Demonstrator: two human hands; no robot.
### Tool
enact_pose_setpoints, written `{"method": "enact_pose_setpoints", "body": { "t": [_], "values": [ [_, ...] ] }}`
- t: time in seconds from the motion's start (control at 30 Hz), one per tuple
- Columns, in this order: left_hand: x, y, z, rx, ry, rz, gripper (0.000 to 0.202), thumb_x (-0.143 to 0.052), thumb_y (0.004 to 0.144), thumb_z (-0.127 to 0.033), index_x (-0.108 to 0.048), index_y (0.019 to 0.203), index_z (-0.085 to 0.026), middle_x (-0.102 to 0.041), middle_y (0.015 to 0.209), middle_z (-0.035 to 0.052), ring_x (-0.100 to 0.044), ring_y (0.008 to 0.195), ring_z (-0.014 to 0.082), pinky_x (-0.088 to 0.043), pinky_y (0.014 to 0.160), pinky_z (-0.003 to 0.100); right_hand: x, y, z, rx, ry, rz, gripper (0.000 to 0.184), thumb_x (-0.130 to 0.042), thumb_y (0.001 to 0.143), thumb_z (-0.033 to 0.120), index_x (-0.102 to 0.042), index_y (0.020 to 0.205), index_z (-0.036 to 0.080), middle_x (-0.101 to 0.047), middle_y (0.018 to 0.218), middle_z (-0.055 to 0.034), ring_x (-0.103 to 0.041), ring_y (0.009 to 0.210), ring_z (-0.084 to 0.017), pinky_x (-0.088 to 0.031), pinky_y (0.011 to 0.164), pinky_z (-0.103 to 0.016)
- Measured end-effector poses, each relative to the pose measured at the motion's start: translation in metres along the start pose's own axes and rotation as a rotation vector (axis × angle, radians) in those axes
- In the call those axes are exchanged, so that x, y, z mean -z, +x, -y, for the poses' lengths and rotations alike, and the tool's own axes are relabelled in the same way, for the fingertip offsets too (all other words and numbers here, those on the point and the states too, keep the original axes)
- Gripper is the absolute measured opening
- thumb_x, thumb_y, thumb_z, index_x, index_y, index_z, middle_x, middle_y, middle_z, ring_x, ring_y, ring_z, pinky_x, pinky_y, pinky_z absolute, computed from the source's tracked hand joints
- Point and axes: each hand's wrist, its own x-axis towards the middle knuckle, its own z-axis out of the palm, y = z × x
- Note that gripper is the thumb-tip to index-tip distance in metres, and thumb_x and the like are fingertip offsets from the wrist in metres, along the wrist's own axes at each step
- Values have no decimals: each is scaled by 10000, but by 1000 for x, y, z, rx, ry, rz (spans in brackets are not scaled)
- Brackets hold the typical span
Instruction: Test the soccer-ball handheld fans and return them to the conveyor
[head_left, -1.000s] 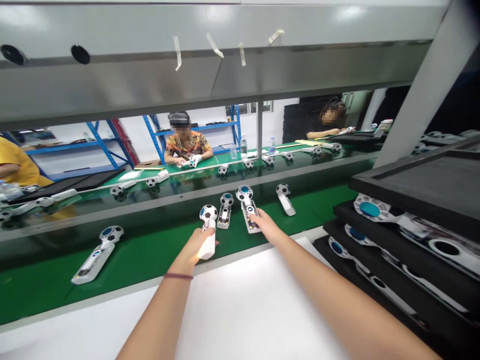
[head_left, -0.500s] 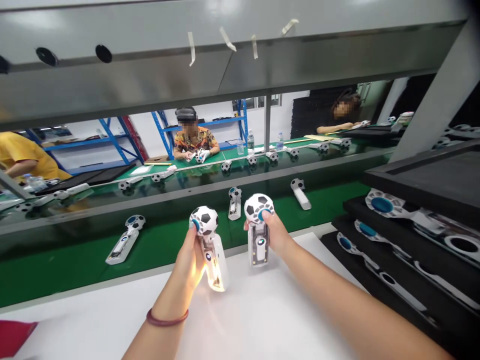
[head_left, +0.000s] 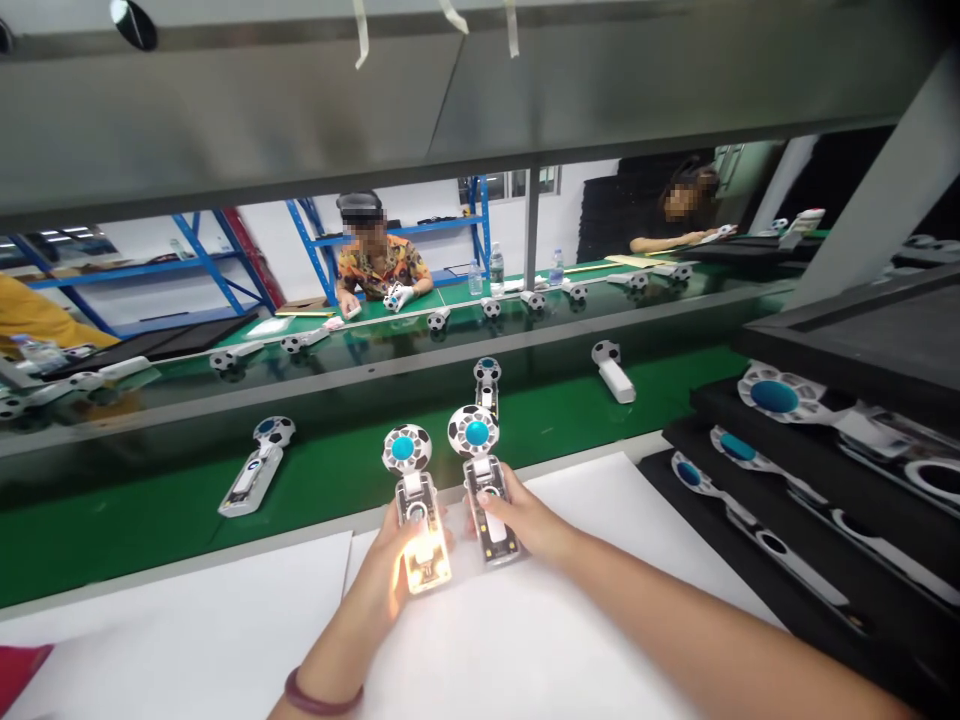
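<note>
My left hand (head_left: 390,570) holds a white handheld device with a football-patterned head and blue centre (head_left: 411,490); its lower end glows bright yellow. Just to its right, my right hand (head_left: 525,520) grips a second device of the same kind (head_left: 480,470), thumb on its open handle. Both devices lie face up, side by side, over the white sheet (head_left: 525,620) at the front of the bench, heads pointing toward the green conveyor belt (head_left: 337,470).
More such devices lie on the belt: one at the left (head_left: 255,470), one behind my hands (head_left: 487,380), one at the right (head_left: 613,370). Black trays with device halves (head_left: 787,440) stack at the right. Other people sit across the line. A grey hood hangs overhead.
Both hands have tipped the two devices from upright down to face up, low over the white sheet, and brought them closer together.
</note>
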Motion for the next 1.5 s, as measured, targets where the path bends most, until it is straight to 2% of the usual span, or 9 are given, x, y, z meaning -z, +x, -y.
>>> {"method": "enact_pose_setpoints", "body": {
  "t": [0.1, 0.2, 0.33, 0.5, 0.7, 0.93, 1.13, 1.3, 1.5],
  "values": [
    [-1, -2, -2, -27, -13, 5, 591, -750, 626, -319, -449, 1129, -245, -623, 976, 53, -629, 784, 220, -493, 762, 363, 1, 0, 3, -36, 134, 68, 659, -773, 599, 330, -333, 1084, 258, -582, 904, 3, -621, 755, -181, -483, 676, -330],
    [-2, -3, 0, -51, 36, 11, 639, -751, 617, -324, -440, 1170, -244, -630, 942, 60, -626, 754, 227, -490, 697, 345, 2, 1, 6, -77, 153, 55, 693, -779, 560, 265, -343, 1098, 252, -576, 890, 8, -619, 765, -187, -472, 710, -341],
    [-3, -3, 3, -75, 74, 9, 727, -769, 600, -342, -412, 1224, -237, -629, 977, 84, -626, 752, 241, -492, 686, 362, 2, -1, 9, -80, 136, 74, 662, -781, 567, 267, -356, 1073, 239, -567, 898, 8, -611, 801, -188, -451, 759, -351],
    [-4, -2, 3, -82, 77, -2, 686, -772, 607, -335, -433, 1193, -224, -629, 983, 86, -629, 777, 259, -499, 708, 382, 1, -3, 9, -95, 136, 111, 678, -782, 581, 267, -346, 1099, 238, -570, 905, 2, -614, 837, -206, -442, 795, -385],
    [-4, -2, 4, -91, 75, 16, 706, -773, 623, -361, -433, 1223, -211, -606, 1089, 130, -609, 931, 310, -496, 782, 400, 0, -3, 8, -75, 143, 118, 707, -791, 570, 271, -351, 1123, 231, -579, 958, -29, -610, 874, -232, -443, 797, -402],
    [-5, -3, 3, -97, 78, 13, 719, -771, 625, -356, -413, 1234, -226, -604, 1091, 124, -603, 943, 314, -509, 767, 402, 1, -2, 8, -72, 123, 109, 730, -799, 575, 300, -351, 1148, 231, -575, 999, -43, -597, 929, -241, -429, 849, -435],
    [-6, -4, 3, -109, 57, -1, 730, -776, 614, -354, -402, 1230, -237, -589, 1112, 116, -603, 936, 306, -506, 781, 424, 3, -1, 5, -86, 122, 119, 770, -799, 575, 289, -322, 1177, 233, -579, 967, -27, -607, 867, -205, -432, 839, -407],
    [-5, -3, 2, -90, 7, 11, 640, -760, 628, -337, -432, 1170, -247, -619, 1018, 72, -613, 916, 287, -464, 853, 450, 4, 1, 4, -91, 154, 100, 779, -798, 562, 270, -314, 1171, 221, -578, 913, -14, -615, 805, -191, -438, 814, -390],
    [2, -1, 5, -129, -71, 109, 519, -727, 667, -328, -443, 1092, -237, -621, 994, 66, -620, 849, 258, -455, 858, 466, 5, 1, 2, -92, 155, 141, 776, -795, 553, 260, -303, 1151, 224, -575, 926, -19, -616, 800, -194, -445, 772, -373]
  ]
}}
